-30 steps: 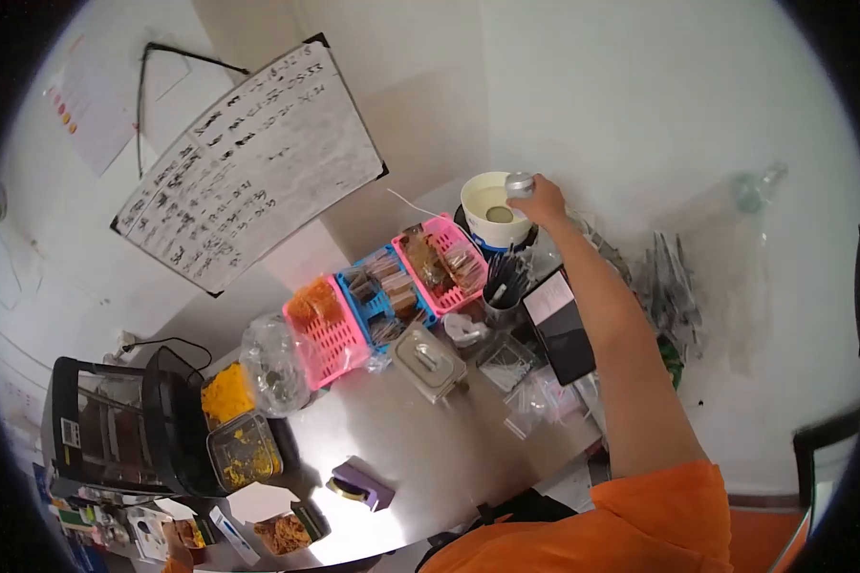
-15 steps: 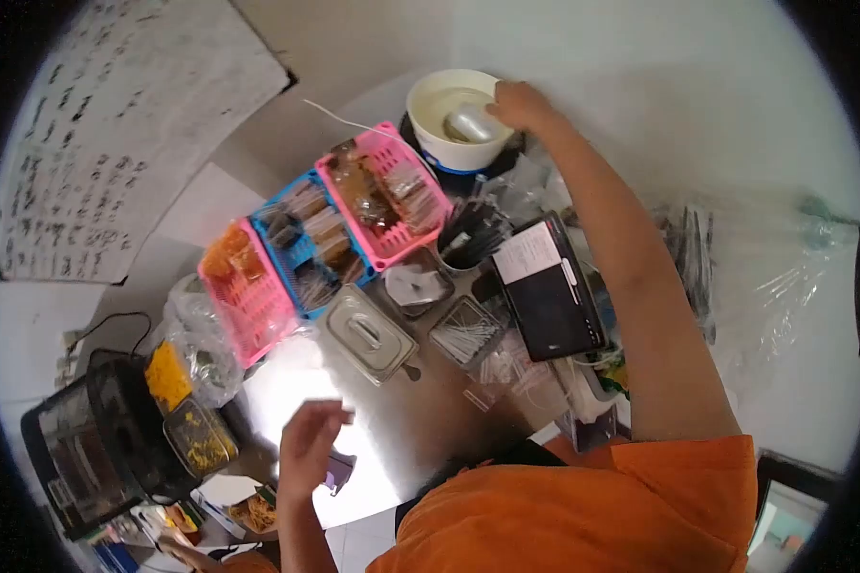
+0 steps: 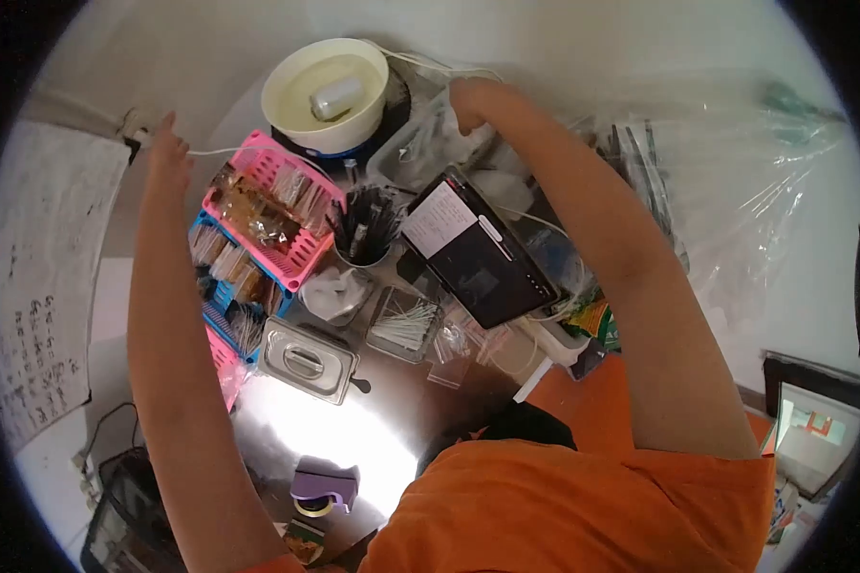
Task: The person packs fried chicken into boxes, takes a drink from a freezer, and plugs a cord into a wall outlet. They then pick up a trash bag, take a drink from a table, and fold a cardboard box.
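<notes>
My left hand [image 3: 169, 158] is raised at the left wall, beside a white plug and socket [image 3: 136, 126]. Its index finger stretches upward, and I see nothing held in it. A white cord [image 3: 222, 150] runs from near this hand toward a cream bowl [image 3: 279, 103], where a silvery cylinder [image 3: 336, 98] lies in liquid. Over a clear plastic bin [image 3: 388, 162] filled with plastic bags is my right hand [image 3: 473, 103], its fingers curled downward. Whatever those fingers may hold is hidden.
Pink [image 3: 301, 270] and blue baskets [image 3: 218, 307] hold bagged goods. Nearby are a cup of black utensils [image 3: 361, 229], a tablet [image 3: 487, 263], a lidded steel pan [image 3: 306, 360], a tray of white sticks [image 3: 403, 325] and a purple tape dispenser [image 3: 327, 485]. A whiteboard [image 3: 48, 277] hangs left.
My left hand has moved from above the steel table up to the wall socket. My right hand has left the bowl's rim and is over the plastic bin. The view has shifted.
</notes>
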{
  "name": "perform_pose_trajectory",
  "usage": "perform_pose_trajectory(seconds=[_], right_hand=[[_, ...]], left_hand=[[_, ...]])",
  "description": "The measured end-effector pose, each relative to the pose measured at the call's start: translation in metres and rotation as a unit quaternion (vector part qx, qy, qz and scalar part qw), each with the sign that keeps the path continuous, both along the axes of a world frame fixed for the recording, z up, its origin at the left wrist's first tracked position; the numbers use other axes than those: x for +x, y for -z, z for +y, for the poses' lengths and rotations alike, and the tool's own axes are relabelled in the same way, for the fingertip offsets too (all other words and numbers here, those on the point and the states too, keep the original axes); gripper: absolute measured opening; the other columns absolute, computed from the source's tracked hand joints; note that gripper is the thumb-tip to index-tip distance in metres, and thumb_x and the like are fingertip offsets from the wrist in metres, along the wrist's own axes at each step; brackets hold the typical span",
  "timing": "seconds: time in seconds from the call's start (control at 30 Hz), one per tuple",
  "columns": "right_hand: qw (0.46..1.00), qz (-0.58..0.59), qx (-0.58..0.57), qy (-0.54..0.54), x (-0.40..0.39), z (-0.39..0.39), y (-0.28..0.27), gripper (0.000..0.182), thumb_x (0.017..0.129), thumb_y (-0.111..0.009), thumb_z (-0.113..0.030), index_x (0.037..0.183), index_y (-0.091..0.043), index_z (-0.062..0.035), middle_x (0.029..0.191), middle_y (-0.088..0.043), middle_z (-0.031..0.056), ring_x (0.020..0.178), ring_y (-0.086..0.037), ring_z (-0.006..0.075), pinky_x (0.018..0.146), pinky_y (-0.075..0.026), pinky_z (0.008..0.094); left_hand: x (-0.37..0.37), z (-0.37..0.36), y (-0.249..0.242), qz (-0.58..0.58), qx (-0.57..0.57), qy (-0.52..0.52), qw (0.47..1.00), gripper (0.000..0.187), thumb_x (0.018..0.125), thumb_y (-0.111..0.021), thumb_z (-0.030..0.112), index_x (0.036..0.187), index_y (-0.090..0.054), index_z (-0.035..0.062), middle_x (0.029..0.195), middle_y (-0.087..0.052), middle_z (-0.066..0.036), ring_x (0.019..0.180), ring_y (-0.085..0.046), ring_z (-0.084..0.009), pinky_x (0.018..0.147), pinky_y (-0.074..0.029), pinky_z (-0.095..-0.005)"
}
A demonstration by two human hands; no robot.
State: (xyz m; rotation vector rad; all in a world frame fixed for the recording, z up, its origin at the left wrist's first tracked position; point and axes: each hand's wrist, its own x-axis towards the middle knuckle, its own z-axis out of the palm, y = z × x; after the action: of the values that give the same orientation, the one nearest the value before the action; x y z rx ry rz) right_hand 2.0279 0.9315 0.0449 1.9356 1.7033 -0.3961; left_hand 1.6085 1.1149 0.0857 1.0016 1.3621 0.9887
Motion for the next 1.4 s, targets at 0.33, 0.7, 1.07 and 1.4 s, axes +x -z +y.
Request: perform_pose_trajectory(seconds=[0.33, 0.7, 1.07, 1.4], right_hand=[[0.995, 0.088, -0.014, 0.039, 0.003, 0.002, -0.114, 0.027, 0.089, -0.065, -0.017, 0.109, -0.067, 0.0007, 0.081, -0.075, 0.0117, 0.070, -0.067, 0.0205, 0.060, -0.054, 0.0408], [0.992, 0.102, 0.074, -0.027, -0.005, 0.041, -0.159, 0.019, 0.079, -0.063, -0.009, 0.090, -0.072, 0.0029, 0.076, -0.075, 0.0116, 0.063, -0.067, 0.0213, 0.058, -0.054, 0.0389], [0.921, 0.128, 0.366, 0.020, -0.038, 0.128, -0.056, 0.042, 0.088, -0.063, -0.028, 0.119, -0.068, -0.0004, 0.124, -0.066, 0.0229, 0.113, -0.066, 0.0360, 0.092, -0.054, 0.0474], [0.935, 0.256, 0.220, 0.111, -0.032, 0.213, 0.027, 0.063, 0.099, -0.050, -0.051, 0.124, -0.064, 0.0052, 0.133, -0.060, 0.0265, 0.120, -0.060, 0.0396, 0.100, -0.048, 0.0488]], left_hand=[[0.001, 0.051, 0.017, -0.034, 0.004, -0.020, 0.999, 0.062, 0.104, -0.049, 0.037, 0.155, -0.029, 0.0070, 0.147, -0.045, -0.021, 0.136, -0.045, -0.0322, 0.115, -0.033, -0.0475], [0.026, 0.022, 0.044, 0.224, 0.085, -0.044, 0.970, 0.063, 0.084, -0.074, 0.038, 0.128, -0.053, -0.0010, 0.102, -0.066, -0.014, 0.093, -0.063, -0.0263, 0.083, -0.050, -0.0404], [0.096, -0.057, 0.060, 0.326, 0.184, 0.123, 0.919, 0.067, 0.080, -0.080, 0.035, 0.127, -0.053, -0.0031, 0.117, -0.065, -0.028, 0.111, -0.064, -0.0387, 0.095, -0.050, -0.0459], [0.130, -0.097, 0.035, 0.460, 0.421, 0.292, 0.726, 0.022, 0.091, -0.066, 0.026, 0.108, -0.070, 0.0130, 0.130, -0.062, -0.008, 0.130, -0.046, -0.0316, 0.100, -0.038, -0.0545]])
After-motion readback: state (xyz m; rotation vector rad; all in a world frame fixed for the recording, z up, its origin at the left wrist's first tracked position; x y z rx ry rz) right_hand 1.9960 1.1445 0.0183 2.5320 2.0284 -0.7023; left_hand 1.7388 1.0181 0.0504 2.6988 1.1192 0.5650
